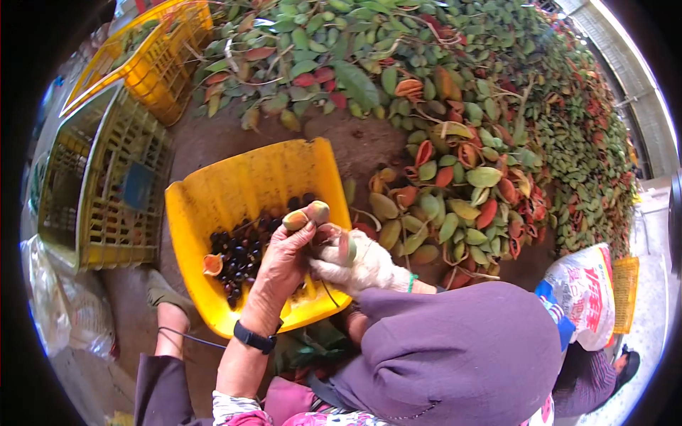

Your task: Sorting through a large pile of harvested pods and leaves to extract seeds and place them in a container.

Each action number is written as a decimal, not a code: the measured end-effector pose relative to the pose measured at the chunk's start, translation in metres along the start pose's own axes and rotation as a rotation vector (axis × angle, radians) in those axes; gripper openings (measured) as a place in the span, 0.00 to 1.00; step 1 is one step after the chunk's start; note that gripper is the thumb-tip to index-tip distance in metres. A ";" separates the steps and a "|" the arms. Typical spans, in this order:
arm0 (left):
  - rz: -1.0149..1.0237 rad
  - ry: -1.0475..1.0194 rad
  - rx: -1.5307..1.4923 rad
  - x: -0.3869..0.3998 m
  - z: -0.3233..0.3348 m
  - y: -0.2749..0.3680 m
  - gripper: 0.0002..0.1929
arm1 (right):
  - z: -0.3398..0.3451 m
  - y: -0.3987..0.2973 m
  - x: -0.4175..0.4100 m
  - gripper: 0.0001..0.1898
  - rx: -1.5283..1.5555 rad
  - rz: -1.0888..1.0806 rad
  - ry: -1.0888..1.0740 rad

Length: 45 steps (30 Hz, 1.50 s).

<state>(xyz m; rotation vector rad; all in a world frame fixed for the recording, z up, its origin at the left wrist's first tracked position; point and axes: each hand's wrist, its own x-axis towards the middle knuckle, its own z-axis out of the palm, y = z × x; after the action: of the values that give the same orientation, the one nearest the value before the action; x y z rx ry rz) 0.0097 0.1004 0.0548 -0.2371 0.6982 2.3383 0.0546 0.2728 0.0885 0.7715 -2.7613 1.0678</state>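
My left hand, bare and with a dark band at the wrist, grips a split seed pod between thumb and fingers. Beside it, my right hand in a white knitted glove holds a greenish pod piece and touches the pods at my left fingertips. Both hands are above a yellow plastic scoop-shaped bin. Dark glossy round seeds lie in the bin, with an open orange pod husk at their left. The gloved fingertips are partly hidden.
A large heap of green and red pods spreads ahead and to the right. Yellow crates and an olive-coloured crate stand at the left. Plastic bags lie below them. A printed sack is at the right.
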 end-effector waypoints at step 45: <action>-0.225 -0.133 0.249 -0.042 -0.033 0.049 0.17 | -0.026 -0.002 0.040 0.12 1.260 0.557 -0.335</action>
<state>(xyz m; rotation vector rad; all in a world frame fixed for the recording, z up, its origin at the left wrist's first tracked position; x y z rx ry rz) 0.0086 0.0281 0.0620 -0.0452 0.8412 2.0119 0.0181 0.2712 0.1190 0.1555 -2.2628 3.1000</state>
